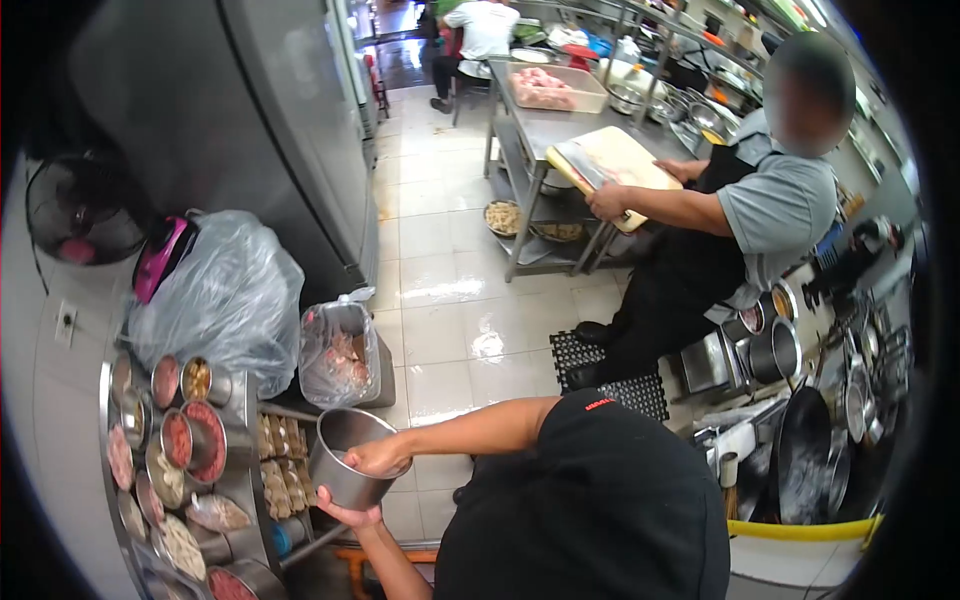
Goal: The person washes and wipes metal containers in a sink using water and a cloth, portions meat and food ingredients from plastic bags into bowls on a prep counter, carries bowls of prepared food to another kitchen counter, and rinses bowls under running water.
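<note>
A deep metal pot [345, 480] is tilted over the edge of the shelf unit at the lower left. My left hand [350, 510] holds it from below, with the fingers against its lower side. Inside the pot's mouth is my right hand [375, 457], its fingers curled and partly hidden by the wall. What those fingers hold, if anything, cannot be made out. Just left of the pot are egg trays [285, 465], and a lined bin [385, 375] stands behind it.
Metal containers of meat [205, 440] crowd the left counter. A plastic bag [225, 290] lies beyond them. Across the aisle a co-worker [780, 190] holds a cutting board [625, 165] and a cleaver by a steel table [530, 120]. Woks [805, 450] are at right; another person [485, 35] is farther back.
</note>
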Tool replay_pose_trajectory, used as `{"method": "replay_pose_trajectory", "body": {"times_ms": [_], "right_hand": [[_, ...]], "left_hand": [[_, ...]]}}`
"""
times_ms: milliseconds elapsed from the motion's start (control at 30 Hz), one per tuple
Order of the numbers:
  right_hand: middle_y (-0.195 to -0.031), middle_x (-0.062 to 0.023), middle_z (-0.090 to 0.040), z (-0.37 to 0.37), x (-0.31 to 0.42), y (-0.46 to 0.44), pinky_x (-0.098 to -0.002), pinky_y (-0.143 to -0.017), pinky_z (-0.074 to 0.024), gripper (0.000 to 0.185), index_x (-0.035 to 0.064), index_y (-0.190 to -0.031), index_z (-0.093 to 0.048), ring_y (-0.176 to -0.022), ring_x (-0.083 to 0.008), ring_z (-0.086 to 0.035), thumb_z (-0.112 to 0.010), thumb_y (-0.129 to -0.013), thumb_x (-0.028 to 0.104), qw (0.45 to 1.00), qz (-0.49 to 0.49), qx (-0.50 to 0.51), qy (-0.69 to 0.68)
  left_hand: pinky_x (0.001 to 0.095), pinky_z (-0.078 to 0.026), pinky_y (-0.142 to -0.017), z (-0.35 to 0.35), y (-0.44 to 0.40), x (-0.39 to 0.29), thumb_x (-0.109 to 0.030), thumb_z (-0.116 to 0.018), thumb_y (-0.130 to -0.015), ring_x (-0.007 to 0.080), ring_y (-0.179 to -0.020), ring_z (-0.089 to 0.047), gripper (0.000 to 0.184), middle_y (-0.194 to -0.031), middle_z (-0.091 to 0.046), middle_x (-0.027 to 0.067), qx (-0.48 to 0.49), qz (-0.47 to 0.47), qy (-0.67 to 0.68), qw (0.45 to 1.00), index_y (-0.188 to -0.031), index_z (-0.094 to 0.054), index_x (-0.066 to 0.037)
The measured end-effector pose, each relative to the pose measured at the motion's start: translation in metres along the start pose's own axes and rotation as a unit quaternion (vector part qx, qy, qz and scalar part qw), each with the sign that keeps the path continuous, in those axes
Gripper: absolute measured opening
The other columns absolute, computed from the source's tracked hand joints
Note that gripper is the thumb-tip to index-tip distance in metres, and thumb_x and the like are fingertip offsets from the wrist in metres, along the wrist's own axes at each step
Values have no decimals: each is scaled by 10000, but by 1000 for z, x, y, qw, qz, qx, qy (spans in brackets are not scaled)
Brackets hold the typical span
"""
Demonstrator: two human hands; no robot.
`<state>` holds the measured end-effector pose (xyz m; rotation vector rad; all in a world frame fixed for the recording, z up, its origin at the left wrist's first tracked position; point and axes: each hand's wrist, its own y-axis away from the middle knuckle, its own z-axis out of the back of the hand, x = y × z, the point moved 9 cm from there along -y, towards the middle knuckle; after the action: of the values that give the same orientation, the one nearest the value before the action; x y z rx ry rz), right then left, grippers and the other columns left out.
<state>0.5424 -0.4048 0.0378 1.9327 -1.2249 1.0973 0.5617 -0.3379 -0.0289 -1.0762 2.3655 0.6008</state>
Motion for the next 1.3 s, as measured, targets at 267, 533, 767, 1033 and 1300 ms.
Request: {"method": "replay_pose_trajectory", "body": {"times_ms": [267,533,767,1033,1300], "right_hand": [[-886,-183,-654,139,21,1,-401,-733,-497,260,16,-902,-660,-829,-364,-625,-632,-684,155,750,-38,-97,653],[-898,-114,-665,201,95,-14,-327,-773,-473,187,-24,-915,-651,-859,-219,-610,-540,-775,32,948,116,-220,200],[-994,-166,-648,285,122,-16,-384,-817,-465,303,-35,-1012,-584,-905,-265,-608,-405,-897,180,924,106,-363,56],[-1044,-192,-622,387,133,-9,-389,-843,-459,307,1,-1065,-581,-964,-263,-603,-477,-877,220,803,49,-322,499],[-1028,-82,-653,424,175,5,-340,-852,-483,423,60,-1078,-612,-912,-193,-620,-470,-909,420,919,96,-153,-349]], "left_hand": [[421,-421,-925,-46,-101,34,-492,-533,-753,282,-1062,-538,677,-1168,-556,108,5,31,-98,995,-1231,-466,-16],[449,-417,-925,-95,-181,32,-520,-510,-761,304,-1088,-513,684,-1212,-520,120,-12,35,-74,997,-1236,-461,-31],[437,-434,-894,-107,-270,52,-486,-529,-758,294,-1064,-527,648,-1183,-531,124,-26,98,-88,991,-1215,-476,-30],[398,-470,-840,-156,-368,83,-467,-534,-767,272,-909,-600,524,-999,-630,111,117,136,-116,977,-1029,-578,-16],[387,-494,-788,-209,-430,129,-445,-535,-759,267,-860,-614,452,-946,-642,105,128,179,-83,972,-951,-602,-41]]}}
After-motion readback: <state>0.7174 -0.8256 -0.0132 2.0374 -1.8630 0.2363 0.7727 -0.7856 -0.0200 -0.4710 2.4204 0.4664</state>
